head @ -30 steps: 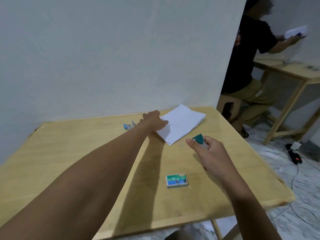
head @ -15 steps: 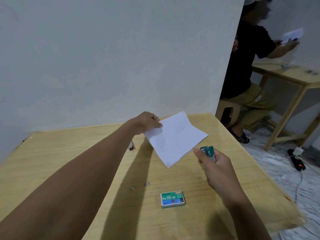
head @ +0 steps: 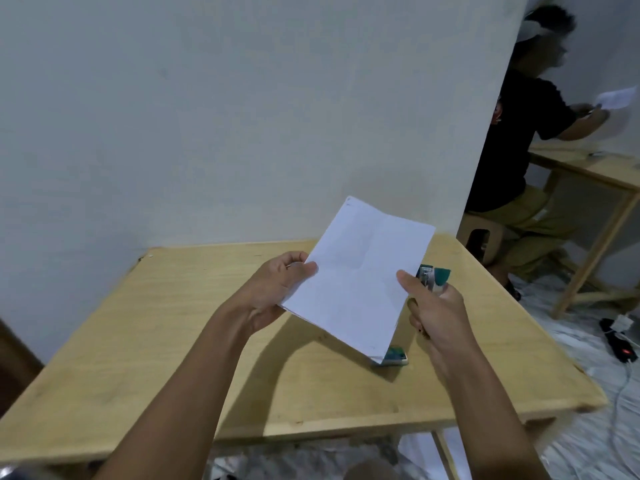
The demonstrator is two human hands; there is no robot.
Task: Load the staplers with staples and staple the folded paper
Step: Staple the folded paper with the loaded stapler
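My left hand (head: 273,292) pinches the left edge of the folded white paper (head: 360,278) and holds it up above the wooden table (head: 173,341). My right hand (head: 433,310) grips a small teal stapler (head: 433,277) at the paper's right edge, thumb on the sheet. Whether the paper sits inside the stapler's jaws is hidden. The green staple box (head: 394,356) lies on the table, mostly covered by the paper's lower corner. The second stapler is out of sight.
A white wall rises behind the table. On the right, another person (head: 519,140) in a black shirt sits on a stool at a second wooden table (head: 588,171). A power strip (head: 620,344) and cable lie on the floor at right.
My left hand lifted the paper off the table and brought it toward me. My right hand moved the stapler up to the paper's right edge. The view tilted, and the blue stapler left sight.
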